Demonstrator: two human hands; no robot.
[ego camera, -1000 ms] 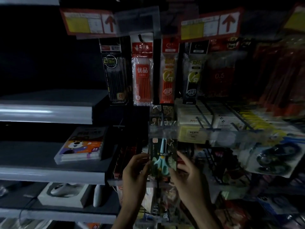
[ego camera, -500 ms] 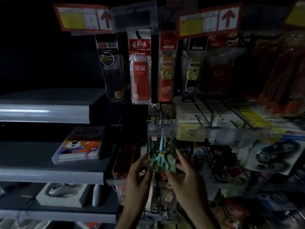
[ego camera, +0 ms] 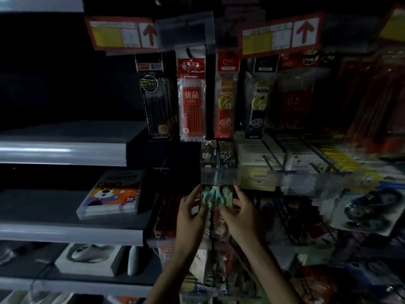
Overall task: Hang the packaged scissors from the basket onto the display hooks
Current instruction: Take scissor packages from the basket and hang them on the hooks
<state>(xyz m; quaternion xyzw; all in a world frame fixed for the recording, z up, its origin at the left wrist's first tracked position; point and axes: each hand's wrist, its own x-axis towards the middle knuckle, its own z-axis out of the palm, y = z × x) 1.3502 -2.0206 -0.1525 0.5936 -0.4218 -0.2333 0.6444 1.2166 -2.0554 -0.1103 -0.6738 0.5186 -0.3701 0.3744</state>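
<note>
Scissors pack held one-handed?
No, the left hand and right hand each hold one side of the scissors pack.

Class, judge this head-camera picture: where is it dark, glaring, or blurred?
Head view: dim overall, upper left nearly black; a glare streak on the grey metal shelf edge; the teal-handled packaged scissors look soft; the right edge smears into blur.

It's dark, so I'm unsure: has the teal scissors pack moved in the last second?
Yes. The teal-handled packaged scissors rose; its top is now tucked behind the clear plastic price strip above.
</note>
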